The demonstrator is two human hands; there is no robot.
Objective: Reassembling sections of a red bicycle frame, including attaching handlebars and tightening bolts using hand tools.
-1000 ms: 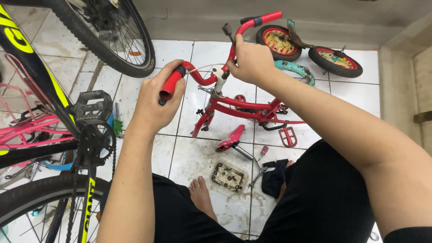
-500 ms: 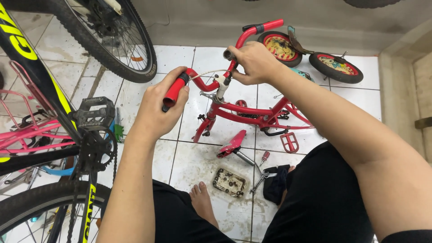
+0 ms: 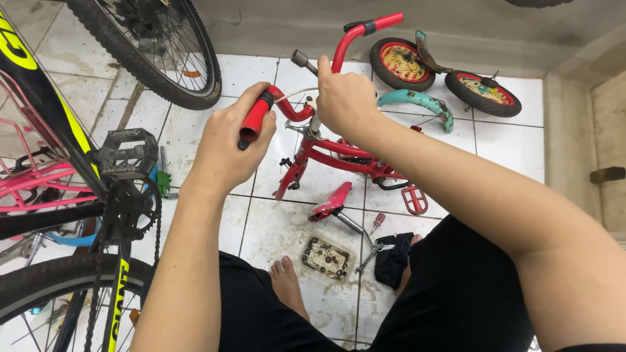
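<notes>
Frame (image 3: 352,160) of small red kids' bike sits on the tiled floor (image 3: 508,140) directly below both hands, wheels off. Two small wheels (image 3: 443,68) lie beyond the right hand, teal fender (image 3: 417,101) between. Red handlebar (image 3: 339,45) is up at hand level. Left hand (image 3: 228,143) wrapped tight round the red grip (image 3: 255,117); right hand (image 3: 345,101) clenched on the bar near the stem. Judgement: keep the bar square to the frame, twist with even force both sides, brace the frame so it can't pivot. Tray of small parts (image 3: 326,257) near the bare foot (image 3: 287,280) — don't kick it.
</notes>
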